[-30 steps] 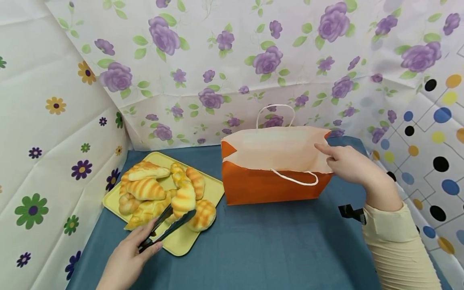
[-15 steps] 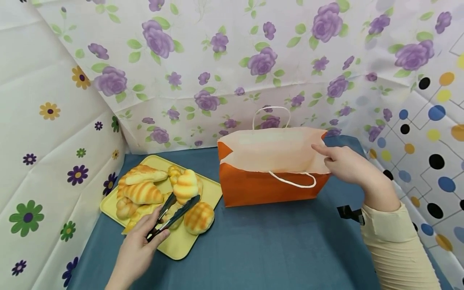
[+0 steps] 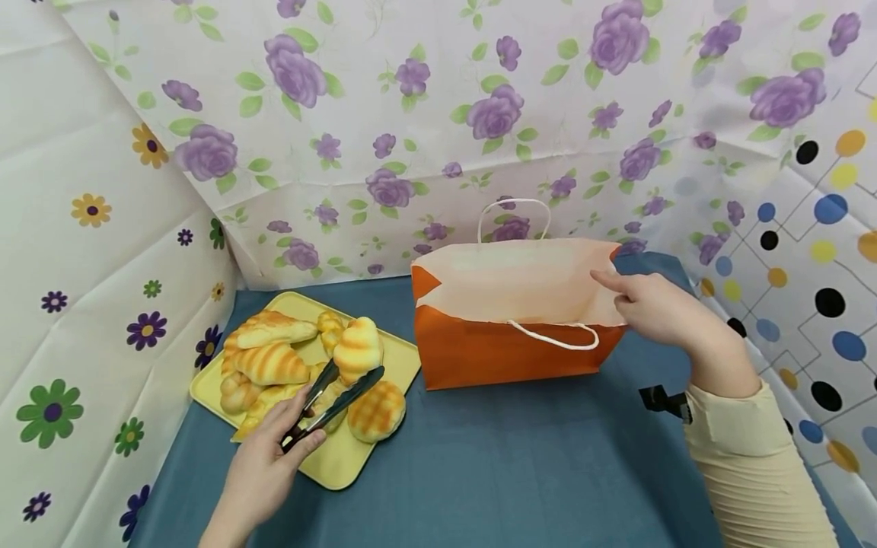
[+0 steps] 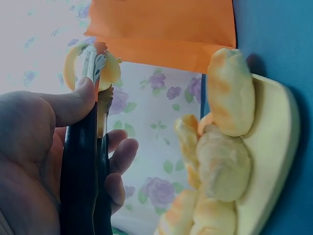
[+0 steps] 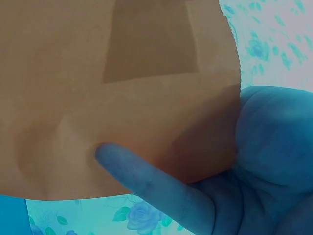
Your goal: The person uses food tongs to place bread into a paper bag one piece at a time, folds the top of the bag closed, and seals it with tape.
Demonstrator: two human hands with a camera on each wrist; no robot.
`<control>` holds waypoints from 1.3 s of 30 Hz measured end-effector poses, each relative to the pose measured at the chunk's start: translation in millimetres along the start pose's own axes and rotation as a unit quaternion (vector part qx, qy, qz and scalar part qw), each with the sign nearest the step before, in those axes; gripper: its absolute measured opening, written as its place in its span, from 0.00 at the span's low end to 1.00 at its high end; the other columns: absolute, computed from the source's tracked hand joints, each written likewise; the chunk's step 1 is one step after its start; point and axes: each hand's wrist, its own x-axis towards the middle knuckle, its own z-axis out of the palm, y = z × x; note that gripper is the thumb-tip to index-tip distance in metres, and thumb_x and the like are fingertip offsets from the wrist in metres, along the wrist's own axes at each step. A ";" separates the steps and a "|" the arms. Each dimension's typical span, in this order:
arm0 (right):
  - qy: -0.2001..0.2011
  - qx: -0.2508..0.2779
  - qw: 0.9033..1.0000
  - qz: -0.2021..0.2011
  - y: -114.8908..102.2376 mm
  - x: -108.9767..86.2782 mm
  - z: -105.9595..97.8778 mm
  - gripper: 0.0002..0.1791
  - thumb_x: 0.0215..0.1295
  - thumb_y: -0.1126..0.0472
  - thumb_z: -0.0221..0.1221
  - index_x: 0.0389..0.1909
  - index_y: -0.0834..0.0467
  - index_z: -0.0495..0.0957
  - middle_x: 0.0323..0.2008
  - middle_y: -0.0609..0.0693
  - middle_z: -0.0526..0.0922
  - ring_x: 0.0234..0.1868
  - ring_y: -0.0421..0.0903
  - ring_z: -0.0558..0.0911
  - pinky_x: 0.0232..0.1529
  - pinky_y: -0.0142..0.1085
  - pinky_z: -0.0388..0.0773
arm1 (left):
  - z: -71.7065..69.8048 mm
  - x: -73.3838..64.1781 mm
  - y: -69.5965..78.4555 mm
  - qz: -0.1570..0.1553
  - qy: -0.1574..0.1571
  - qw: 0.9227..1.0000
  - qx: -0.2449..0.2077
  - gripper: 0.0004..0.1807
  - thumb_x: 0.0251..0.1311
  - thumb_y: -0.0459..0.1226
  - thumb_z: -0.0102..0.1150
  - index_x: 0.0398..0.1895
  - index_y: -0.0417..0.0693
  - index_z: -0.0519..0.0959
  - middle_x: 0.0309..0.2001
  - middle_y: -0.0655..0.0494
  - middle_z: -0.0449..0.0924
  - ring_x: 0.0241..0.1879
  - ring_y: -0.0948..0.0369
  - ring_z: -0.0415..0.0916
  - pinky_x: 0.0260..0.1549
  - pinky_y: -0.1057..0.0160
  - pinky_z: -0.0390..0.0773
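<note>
The orange bag [image 3: 507, 354] stands open, right of and beyond your left hand [image 3: 256, 476], its long side running toward your right hand [image 3: 661, 308], which grips its end. Ahead of your left lies the yellow tray [image 3: 339, 460]. That left hand grips black tongs [image 3: 355, 392]; just past it, their tips hold the striped roll [image 3: 358, 350], long axis pointing away from you.

The desk [image 3: 479, 472] is covered in blue. At the back, a white rose sheet [image 3: 438, 99] is hung, printed in purple and green. To the left, a daisy sheet [image 3: 89, 281] is seen; to the right, a dot sheet [image 3: 805, 304], its coloured spots joined by thin lines.
</note>
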 end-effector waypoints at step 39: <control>-0.018 -0.014 1.000 0.020 -11.1 -5.6 -9.2 0.43 0.76 0.61 0.58 0.84 0.68 0.50 0.44 0.62 0.82 0.29 0.53 0.75 0.36 0.47 0.73 | -46.3 75.3 127.2 0.237 0.014 0.966 0.106 0.38 0.73 0.46 0.68 0.84 0.62 0.66 0.51 0.63 0.77 0.28 0.66 0.67 0.24 0.61 0.68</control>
